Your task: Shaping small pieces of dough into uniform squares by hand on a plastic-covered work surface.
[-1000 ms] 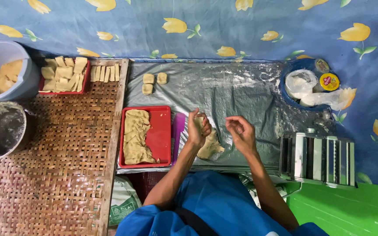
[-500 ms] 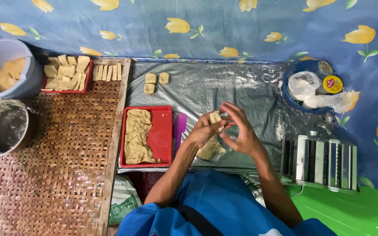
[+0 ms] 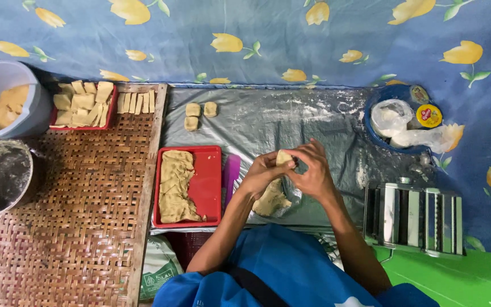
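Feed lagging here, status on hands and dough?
Left hand and right hand together, both pinching one dough piece. Dough lump on sheet below them. Red tray left, clear of hands.

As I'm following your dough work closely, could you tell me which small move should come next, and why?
Probably set the dough piece, pinched between left hand and right hand, beside the three shaped pieces on the plastic sheet; it looks similarly sized.

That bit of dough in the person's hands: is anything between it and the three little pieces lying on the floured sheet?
Nothing visible. Both hands, left hand and right hand, hold the dough piece above the grey sheet. Between it and the three small pieces lies only bare, floured sheet; the red tray sits off to the side.
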